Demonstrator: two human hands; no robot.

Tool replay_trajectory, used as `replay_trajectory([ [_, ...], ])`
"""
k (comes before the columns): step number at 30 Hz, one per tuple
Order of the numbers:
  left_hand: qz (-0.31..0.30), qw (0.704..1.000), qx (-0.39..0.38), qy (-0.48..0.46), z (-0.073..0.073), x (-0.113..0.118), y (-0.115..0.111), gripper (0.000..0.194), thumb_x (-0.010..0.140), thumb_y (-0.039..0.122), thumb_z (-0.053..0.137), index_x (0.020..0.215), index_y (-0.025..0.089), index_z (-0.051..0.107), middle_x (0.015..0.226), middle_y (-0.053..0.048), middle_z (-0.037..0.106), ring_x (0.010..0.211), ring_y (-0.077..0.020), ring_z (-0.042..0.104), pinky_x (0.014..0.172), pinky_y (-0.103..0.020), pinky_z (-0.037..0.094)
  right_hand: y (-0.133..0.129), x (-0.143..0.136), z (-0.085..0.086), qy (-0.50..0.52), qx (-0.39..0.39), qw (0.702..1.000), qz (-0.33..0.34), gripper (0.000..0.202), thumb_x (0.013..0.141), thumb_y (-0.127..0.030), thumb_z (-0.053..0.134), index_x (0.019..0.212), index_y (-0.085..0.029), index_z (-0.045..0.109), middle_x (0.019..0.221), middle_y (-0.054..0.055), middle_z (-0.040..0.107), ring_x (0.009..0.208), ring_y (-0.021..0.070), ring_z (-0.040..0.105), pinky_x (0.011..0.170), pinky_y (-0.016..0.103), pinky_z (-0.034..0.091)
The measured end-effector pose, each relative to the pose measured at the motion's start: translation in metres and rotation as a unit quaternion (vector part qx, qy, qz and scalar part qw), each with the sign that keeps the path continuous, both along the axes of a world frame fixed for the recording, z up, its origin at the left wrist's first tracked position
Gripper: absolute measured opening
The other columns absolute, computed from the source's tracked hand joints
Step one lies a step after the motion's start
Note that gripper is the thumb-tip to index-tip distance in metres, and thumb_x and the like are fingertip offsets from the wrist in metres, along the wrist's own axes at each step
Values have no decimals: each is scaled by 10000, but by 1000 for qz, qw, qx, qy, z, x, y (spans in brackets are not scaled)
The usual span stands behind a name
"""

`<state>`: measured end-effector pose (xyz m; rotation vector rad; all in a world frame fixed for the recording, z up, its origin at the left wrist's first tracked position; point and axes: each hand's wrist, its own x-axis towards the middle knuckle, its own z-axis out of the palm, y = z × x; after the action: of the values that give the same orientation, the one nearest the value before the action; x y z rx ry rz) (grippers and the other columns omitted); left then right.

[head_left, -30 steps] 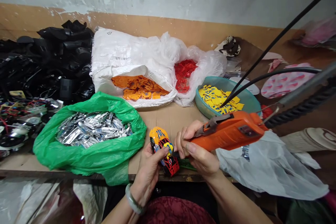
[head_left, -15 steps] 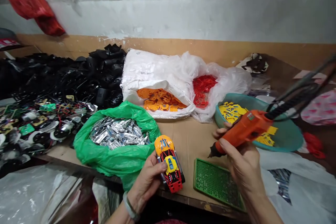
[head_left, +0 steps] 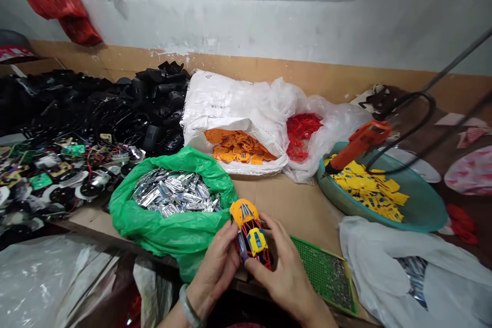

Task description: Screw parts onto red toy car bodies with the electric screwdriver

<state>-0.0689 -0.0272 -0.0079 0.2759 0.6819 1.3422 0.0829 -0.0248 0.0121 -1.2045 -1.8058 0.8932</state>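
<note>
Between my two hands is a toy car (head_left: 251,223) with an orange hood, a yellow roof piece and a red frame. My left hand (head_left: 221,261) grips its left side, with a bangle on the wrist. My right hand (head_left: 286,271) closes on the car's right side and rear. An orange electric screwdriver (head_left: 359,146) hangs from its cable over the teal basin (head_left: 421,207), apart from my hands. Beside my right hand lies a green perforated tray (head_left: 317,266) with small dark screws in it.
A green bag (head_left: 154,233) of silvery parts stands left of the car. Behind are a white sack (head_left: 226,97) of orange pieces and a clear bag (head_left: 334,113) with red parts. Black parts (head_left: 96,107) and wired circuit pieces (head_left: 69,179) heap up at left. Yellow pieces (head_left: 369,189) fill the basin.
My right hand has let go of the electric screwdriver, which now hangs farther back over the basin. That hand has come left onto the toy car, still in my left hand.
</note>
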Motion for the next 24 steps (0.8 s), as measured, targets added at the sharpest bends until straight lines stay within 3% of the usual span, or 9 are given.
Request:
replay_trajectory([
  [2,38,999,-12,16,1,1,1,264,792,348,787,994,177,784,1052,-74,769,1054,-215,657,979,-302,487,4,-8,2,-27,-13,999,19,682,751,-246,751,1384,-241,496,1367,134,575,1255,340,570,1060,508,488],
  [4,32,998,-1,49,3,0,1,259,793,352,786,984,176,787,1020,-74,767,1027,-220,654,966,-307,486,7,-13,2,-47,-33,998,27,668,752,-243,753,1372,-242,504,1378,131,572,1278,342,556,1087,520,464],
  [7,-5,994,20,110,4,-4,-1,257,831,386,743,950,161,783,908,-73,753,872,-200,648,854,-291,503,9,-18,0,-48,-59,996,35,689,742,-232,767,1379,-254,505,1383,119,585,1286,340,557,1099,529,453],
  [12,-10,977,23,213,0,-9,-2,321,795,467,753,769,147,746,717,-38,665,680,-159,561,654,-248,482,8,-24,-6,-16,-79,996,35,705,761,-164,719,1421,-254,485,1398,115,589,1294,317,563,1111,501,451],
  [17,-18,969,4,245,-6,-15,-4,396,751,523,768,857,141,756,743,-37,662,627,-155,556,544,-243,480,12,-24,-13,71,-101,992,38,564,844,-227,656,1394,-235,531,1376,95,614,1259,287,580,1106,432,440],
  [20,-8,979,-1,205,-6,-20,-6,387,751,519,772,875,153,758,696,-21,660,563,-139,552,524,-243,482,20,-19,-19,204,-204,957,3,437,874,-395,649,1262,-196,622,1098,74,725,958,251,683,829,339,568],
  [22,-13,986,2,166,-5,-23,-8,376,760,500,773,933,166,767,706,-31,690,579,-150,585,565,-258,499,28,-14,-22,307,-284,908,-29,444,840,-482,679,1164,-180,656,919,58,729,753,219,675,592,280,545],
  [24,-20,990,4,142,-7,-24,-9,364,777,466,770,999,179,770,780,-55,735,680,-184,644,662,-283,520,33,-9,-22,381,-312,868,-58,461,786,-497,741,1110,-177,670,878,54,720,689,204,670,521,258,516],
])
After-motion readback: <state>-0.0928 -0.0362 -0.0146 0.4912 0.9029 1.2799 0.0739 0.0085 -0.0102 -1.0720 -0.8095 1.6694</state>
